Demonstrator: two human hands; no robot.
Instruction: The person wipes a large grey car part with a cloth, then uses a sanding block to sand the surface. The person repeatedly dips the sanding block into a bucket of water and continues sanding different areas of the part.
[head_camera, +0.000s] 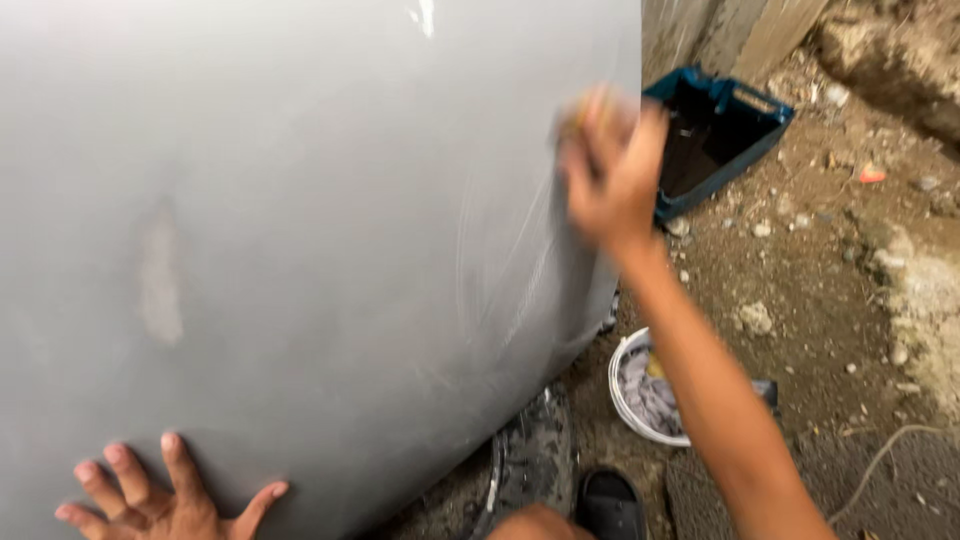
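My left hand (160, 495) lies flat on the grey panel (300, 230), fingers spread wide, low near the bottom edge of the view, holding nothing. My right hand (610, 170) is up at the panel's right edge, arm stretched out, fingers curled onto something small and yellowish, a pad (585, 110) as far as I can tell; the hand is blurred, so I cannot tell more of the grip than that it presses the pad against the panel. The panel fills most of the view, smooth and curved, with a paler dull patch (160, 275) on its left part and faint streaks near my right hand. Past the panel's edge a dark blue crate (725, 135) sits on the dirt ground (820, 300), just beyond my right hand. Below my forearm stands a white bucket (625, 405) with grey cloth (650, 395) in it. A tyre (530, 460) shows under the panel, and a black sandal (610, 505) beside it.
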